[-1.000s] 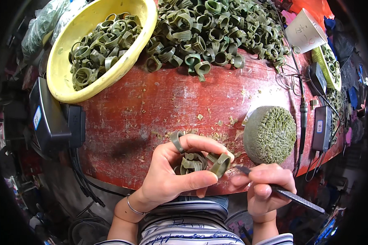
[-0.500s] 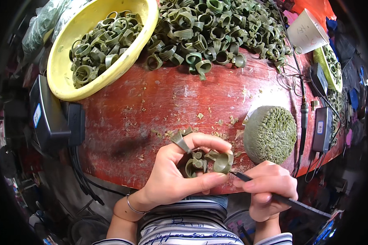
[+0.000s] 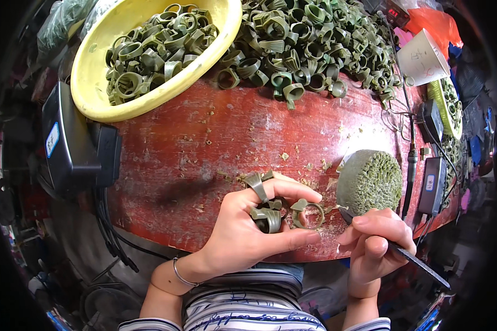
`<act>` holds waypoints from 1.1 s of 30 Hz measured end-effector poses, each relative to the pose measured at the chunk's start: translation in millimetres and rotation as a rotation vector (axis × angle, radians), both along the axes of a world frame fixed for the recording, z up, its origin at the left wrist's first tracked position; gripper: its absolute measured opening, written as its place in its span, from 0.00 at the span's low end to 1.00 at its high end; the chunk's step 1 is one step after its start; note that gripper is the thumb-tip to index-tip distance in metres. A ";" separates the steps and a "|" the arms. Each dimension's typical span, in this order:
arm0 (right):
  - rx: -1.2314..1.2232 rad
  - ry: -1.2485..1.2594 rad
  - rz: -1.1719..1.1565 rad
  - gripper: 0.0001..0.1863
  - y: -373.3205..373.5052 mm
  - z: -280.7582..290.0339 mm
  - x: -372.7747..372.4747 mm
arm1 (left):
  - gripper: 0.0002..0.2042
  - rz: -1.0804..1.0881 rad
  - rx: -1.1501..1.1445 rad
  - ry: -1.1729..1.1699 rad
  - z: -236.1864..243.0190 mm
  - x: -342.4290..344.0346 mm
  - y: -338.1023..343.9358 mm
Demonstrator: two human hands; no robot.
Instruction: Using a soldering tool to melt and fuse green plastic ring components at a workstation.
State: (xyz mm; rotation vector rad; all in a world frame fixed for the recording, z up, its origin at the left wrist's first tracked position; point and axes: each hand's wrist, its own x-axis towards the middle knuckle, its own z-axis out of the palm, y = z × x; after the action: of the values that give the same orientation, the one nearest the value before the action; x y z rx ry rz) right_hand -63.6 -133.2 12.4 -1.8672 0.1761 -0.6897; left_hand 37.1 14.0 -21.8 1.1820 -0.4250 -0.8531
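Note:
My left hand holds several dark green rings. One thin ring stands between the thumb and fingertips with its opening facing up at me. A cluster of rings sits deeper in the palm, and another ring is around a finger. In my right hand is a slim dark file-like tool, its flat tail sticking out to the lower right. Its front end is by the lower left side of a round green block with a rough, crumbly top; whether they touch I cannot tell.
A yellow basin of green rings stands at the far left, beside a big heap of rings. Black boxes sit at the left edge, a cabled pen-like tool at the right. A white cup is far right. Crumbs dot the red table.
The tool has moved away from the held ring toward the green block. In my left hand the ring has turned, so its round opening now shows. The whole view has shifted slightly.

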 end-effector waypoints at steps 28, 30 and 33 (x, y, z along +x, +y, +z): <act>-0.001 0.060 0.147 0.09 15.1 -14.2 -0.6 | 0.17 0.128 -0.005 -0.306 -1.7 -0.5 0.8; -0.065 0.046 0.197 0.10 13.5 -16.3 -0.1 | 0.17 0.120 0.008 -0.277 -0.4 0.4 2.4; -0.246 -0.052 0.247 0.15 11.1 -13.8 -1.5 | 0.17 0.092 -0.002 -0.233 0.8 1.2 0.0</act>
State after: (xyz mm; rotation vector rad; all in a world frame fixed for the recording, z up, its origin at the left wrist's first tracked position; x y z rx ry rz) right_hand -65.1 -122.1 -1.4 -2.0584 -0.1782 -0.6080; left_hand 38.3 14.0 -21.0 1.2950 -0.5565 -0.6376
